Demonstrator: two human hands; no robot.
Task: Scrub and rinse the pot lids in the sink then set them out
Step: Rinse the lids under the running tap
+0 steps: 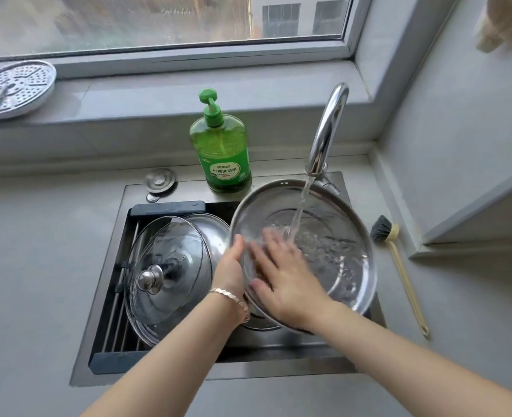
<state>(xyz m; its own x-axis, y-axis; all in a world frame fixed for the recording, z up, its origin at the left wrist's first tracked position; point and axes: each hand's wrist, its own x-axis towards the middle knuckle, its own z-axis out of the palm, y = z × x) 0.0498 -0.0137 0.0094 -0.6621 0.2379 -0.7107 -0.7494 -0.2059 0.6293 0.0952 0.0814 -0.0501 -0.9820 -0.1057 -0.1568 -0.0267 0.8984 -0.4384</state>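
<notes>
Rinsing a large round stainless-steel pot lid (348, 266) under the curved chrome tap (328, 127).
The left hand (230, 266) grips the lid's left rim, thumb over the edge, holding it tilted above the dark steel sink (146, 374); the right hand (284, 281) lies flat inside it, fingers spread, holding nothing. A round glass lid with a steel knob (170, 299) rests in the sink's left side.

I'm looking at a home kitchen: a sink (170, 206) under a window (158, 22), with a tap (326, 130) and a dish-soap bottle (221, 145).
</notes>
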